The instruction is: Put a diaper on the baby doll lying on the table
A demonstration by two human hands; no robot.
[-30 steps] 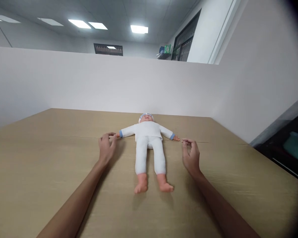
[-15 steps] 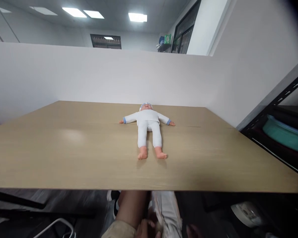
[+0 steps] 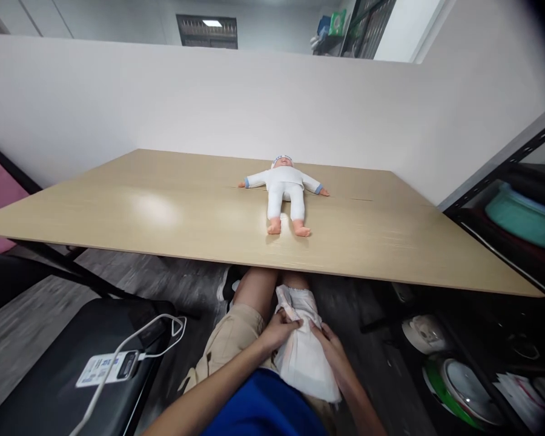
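Observation:
On my lap lies a white diaper (image 3: 305, 363) with frilled edges, partly folded. My left hand (image 3: 279, 330) pinches its left side with thumb and fingers. Along its right edge, my right hand (image 3: 330, 346) grips it, the thumb lying over the white material. A baby doll (image 3: 285, 181) in a white suit with blue cuffs and a white printed headband lies on its back on the table (image 3: 200, 224). Its arms are spread, and its bare feet point toward me. Both my hands are below the table's front edge, apart from the doll.
To my left, a black seat (image 3: 49, 369) carries a white power bank (image 3: 106, 368) with a cable. At right stands a black shelf rack (image 3: 485, 188) holding a teal basin (image 3: 524, 215). A white partition (image 3: 254, 103) rises behind the table.
The view has tilted down, so the doll and table sit higher in the picture. My hands, earlier mostly cut off at the bottom, now show on the diaper.

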